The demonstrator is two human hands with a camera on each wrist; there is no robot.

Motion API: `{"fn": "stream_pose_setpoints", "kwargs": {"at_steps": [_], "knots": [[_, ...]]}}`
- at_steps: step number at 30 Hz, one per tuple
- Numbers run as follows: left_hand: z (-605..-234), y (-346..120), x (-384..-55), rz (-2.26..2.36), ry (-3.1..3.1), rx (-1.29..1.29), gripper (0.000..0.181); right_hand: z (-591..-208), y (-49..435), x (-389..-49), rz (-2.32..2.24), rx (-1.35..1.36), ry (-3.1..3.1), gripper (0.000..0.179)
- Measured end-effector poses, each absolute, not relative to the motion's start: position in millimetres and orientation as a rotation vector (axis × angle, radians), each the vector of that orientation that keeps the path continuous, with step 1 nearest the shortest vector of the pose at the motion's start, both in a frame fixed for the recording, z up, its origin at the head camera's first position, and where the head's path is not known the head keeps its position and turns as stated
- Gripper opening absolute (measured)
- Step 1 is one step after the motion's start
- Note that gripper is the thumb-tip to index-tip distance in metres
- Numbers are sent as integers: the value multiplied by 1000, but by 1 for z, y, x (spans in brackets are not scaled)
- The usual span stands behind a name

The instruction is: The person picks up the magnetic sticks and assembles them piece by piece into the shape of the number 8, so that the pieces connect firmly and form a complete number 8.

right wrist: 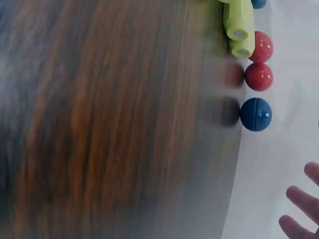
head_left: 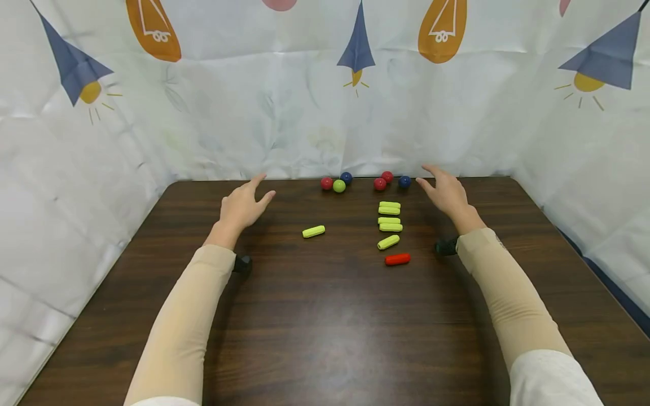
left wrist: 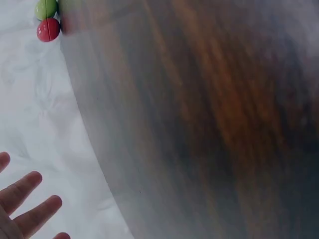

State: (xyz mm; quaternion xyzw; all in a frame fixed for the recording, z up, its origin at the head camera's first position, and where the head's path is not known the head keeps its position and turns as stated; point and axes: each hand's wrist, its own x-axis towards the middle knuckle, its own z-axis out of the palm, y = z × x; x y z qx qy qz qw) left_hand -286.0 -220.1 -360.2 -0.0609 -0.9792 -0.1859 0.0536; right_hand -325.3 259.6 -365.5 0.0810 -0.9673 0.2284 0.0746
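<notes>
Sleeves (head_left: 518, 307) lead to an empty left hand (head_left: 240, 206) and empty right hand (head_left: 448, 193) near a blue ball (head_left: 404, 181).

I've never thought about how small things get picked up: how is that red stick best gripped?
The red stick is probably best pinched at its middle, from above, by the nearer right hand, squeezing its long near and far sides: it is slender, lies flat and nearly crosswise, with nothing touching it.

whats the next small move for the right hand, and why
Probably ease the right hand in toward the nearer blue ball: the hand looks empty, its thumb and index finger are apart, and that ball is the closest thing to it.
</notes>
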Motion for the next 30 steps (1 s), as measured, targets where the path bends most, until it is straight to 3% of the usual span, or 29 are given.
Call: {"fn": "stream_pose_setpoints", "kwargs": {"at_steps": [19,30], "knots": [[-364,-212,-280,-956,-2987,-403,70,-379,255,-333,971,219,-2824,54],[-366,-205,-276,-1109,-2977,-474,61,-383,254,-339,1162,253,-2775,53]]}}
